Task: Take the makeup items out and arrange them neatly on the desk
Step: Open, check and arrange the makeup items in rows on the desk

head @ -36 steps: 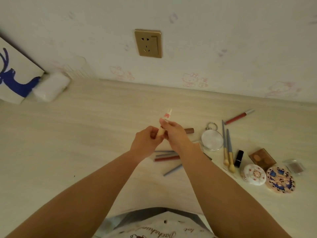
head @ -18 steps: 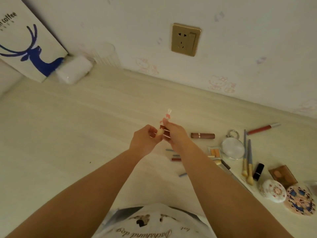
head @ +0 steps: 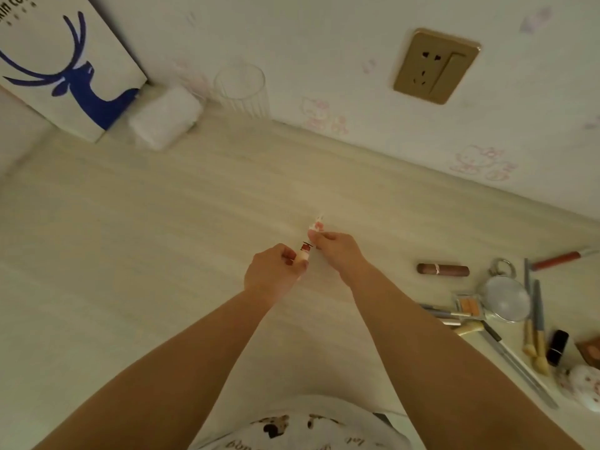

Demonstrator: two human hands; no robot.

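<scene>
Above the middle of the pale wooden desk (head: 162,254), my left hand (head: 274,274) grips the cream body of a small lipstick (head: 303,254) whose red tip shows. My right hand (head: 337,248) pinches its white and pink cap (head: 316,225), pulled just clear of the body. Other makeup lies on the desk at the right: a brown lip tube (head: 443,269), a round mirror (head: 506,298), a small blush palette (head: 469,305), brushes (head: 535,326), a black lipstick (head: 557,347), a red pencil (head: 560,258) and a white patterned compact (head: 586,386).
A white box with a blue deer (head: 65,69) leans on the wall at back left, with a white tissue pack (head: 165,116) and a clear glass (head: 242,89) beside it. A gold wall socket (head: 435,64) is above. A printed bag (head: 292,430) lies at the near edge.
The cap has come off the lipstick body and my hands have drawn slightly apart. The view has swung left, so the makeup pile now sits further right.
</scene>
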